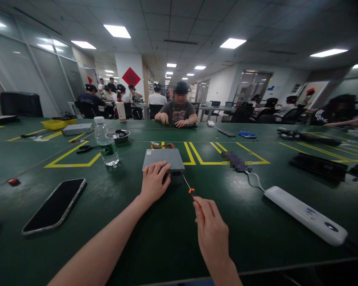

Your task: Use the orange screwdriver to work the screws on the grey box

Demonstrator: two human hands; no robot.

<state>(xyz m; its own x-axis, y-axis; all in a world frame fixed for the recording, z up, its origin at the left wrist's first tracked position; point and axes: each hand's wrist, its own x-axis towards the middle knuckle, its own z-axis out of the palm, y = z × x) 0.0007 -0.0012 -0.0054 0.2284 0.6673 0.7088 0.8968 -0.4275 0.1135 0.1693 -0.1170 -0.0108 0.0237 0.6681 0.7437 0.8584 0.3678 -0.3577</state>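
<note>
While the right grip (pixel 211 227) is closed around a thin-shafted screwdriver (pixel 191 191), the left grip (pixel 155 179) lies loosely spread over a grey metal box (pixel 164 155), clasping nothing. The box sits under the left grip, ahead and to the left of the right one. The screwdriver's tip reaches its near right corner; whether it sits in a screw is too small to tell. The step in hand looks like working a fastener at that corner, and the next move would call for a steady box and a shaft lined up before turning.

Just beyond the left grip, coloured cables (pixel 162 145) emerge behind the box. Left of that grip stand a water bottle (pixel 107 145) and, nearer the wearer, a dark-screened phone (pixel 55 206). Right of the right grip lies a long white device (pixel 306 214) with a cord. All rest on a green table (pixel 155 246) marked with yellow tape (pixel 74 165). Beyond both grips, a person (pixel 179 107) in a dark cap works across the table; further out, others sit in an office under bright ceiling panels (pixel 117 31).
</note>
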